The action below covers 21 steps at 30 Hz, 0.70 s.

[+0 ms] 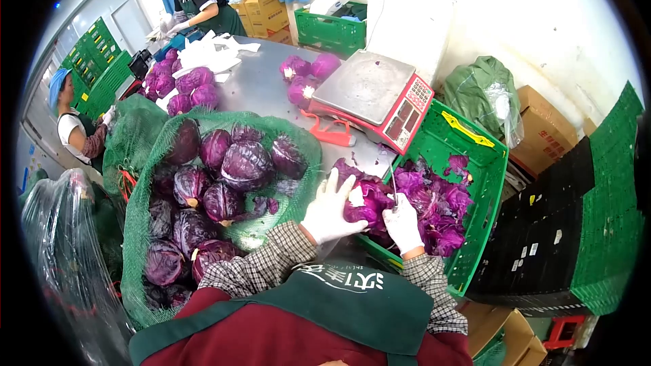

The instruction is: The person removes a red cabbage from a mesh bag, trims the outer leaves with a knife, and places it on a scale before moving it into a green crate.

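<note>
Both hands wear white gloves. My left hand [333, 209] lies against the left side of a purple cabbage [367, 203], fingers spread along it. In my right hand [403, 224], closed at the cabbage's right side, is a knife [393, 179] with its thin blade pointing up and away. The cabbage, with a pale cut stem end, is held over the near left edge of a green crate [489, 213]. Loose purple leaves [441, 207] fill much of that crate. To the left, a green mesh sack [146, 230] lies open around several whole cabbages [247, 165].
A scale [366, 85] and an orange-handled tool [332, 134] are on the metal table [261, 88]. Trimmed cabbages [300, 88] sit left of the scale. Two co-workers [203, 3] stand beyond, at the upper left. Stacked black and green crates [542, 230] rise at right.
</note>
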### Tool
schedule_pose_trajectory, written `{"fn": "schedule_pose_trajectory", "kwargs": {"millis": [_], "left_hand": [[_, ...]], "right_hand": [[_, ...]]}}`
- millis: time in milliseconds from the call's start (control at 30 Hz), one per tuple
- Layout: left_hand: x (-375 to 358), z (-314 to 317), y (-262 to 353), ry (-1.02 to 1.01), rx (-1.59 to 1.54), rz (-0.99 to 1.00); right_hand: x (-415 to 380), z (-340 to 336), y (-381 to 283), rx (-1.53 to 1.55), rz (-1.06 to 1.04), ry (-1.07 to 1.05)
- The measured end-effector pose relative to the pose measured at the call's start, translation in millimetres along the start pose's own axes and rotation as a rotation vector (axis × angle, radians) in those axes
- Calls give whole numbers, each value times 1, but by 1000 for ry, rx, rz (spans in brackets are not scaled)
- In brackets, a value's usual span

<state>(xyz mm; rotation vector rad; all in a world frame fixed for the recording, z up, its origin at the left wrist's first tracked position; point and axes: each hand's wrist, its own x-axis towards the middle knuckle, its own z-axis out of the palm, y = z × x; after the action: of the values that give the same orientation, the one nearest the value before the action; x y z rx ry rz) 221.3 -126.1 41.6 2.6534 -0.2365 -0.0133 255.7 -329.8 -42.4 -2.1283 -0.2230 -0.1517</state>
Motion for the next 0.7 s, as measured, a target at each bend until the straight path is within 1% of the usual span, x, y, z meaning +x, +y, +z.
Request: {"fn": "schedule_pose_trajectory", "kwargs": {"millis": [33, 67, 100, 133, 167, 200, 233, 267, 300, 333, 367, 400, 433, 467, 500, 533, 567, 600, 667, 700], "left_hand": [[0, 1, -12, 19, -56, 20], [-2, 4, -27, 45, -116, -10], [0, 17, -55, 39, -456, -43], [2, 24, -75, 38, -795, -76], [1, 20, -77, 37, -1142, -73], [6, 26, -91, 19, -1278, -115], [8, 31, -94, 64, -1248, -173], [8, 37, -93, 100, -1221, -235], [6, 32, -78, 105, -1144, -214], [5, 26, -63, 108, -1068, -186], [4, 31, -65, 109, -828, -217], [4, 34, -67, 103, -589, -250], [2, 30, -59, 106, -550, -246], [1, 29, -53, 109, -512, -242], [-1, 33, -49, 239, -404, -194], [0, 33, -50, 226, -437, -190], [1, 33, -52, 216, -473, -189], [1, 34, -56, 204, -511, -193], [8, 43, -79, 204, -644, -189], [14, 48, -93, 143, -908, -197]], "right_hand": [[-2, 2, 11, -35, 73, 48], [-7, 0, 25, 32, 171, 38], [-15, 5, 58, 5, 290, 37], [-29, 22, 123, -28, 140, 223], [-42, 22, 181, 742, 468, 176], [-46, 7, 152, 587, 442, 167], [-50, -8, 120, 431, 418, 162], [-54, 0, 132, 628, 320, 210], [-49, 8, 117, 574, 239, 241], [-37, 9, 72, 587, 257, 192], [-25, 11, 26, 600, 276, 143], [-23, 2, -31, 687, 394, 9], [-20, 16, -45, 694, 324, -42], [-17, 26, -33, 581, 263, -70], [-14, 36, -21, 466, 200, -90], [-12, 47, -9, 354, 137, -103], [-8, 16, -43, 432, 293, -204], [-7, 1, -60, 506, 454, -309], [-17, 41, 8, 367, 92, -102], [-18, 61, 37, 329, -110, 45]]}}
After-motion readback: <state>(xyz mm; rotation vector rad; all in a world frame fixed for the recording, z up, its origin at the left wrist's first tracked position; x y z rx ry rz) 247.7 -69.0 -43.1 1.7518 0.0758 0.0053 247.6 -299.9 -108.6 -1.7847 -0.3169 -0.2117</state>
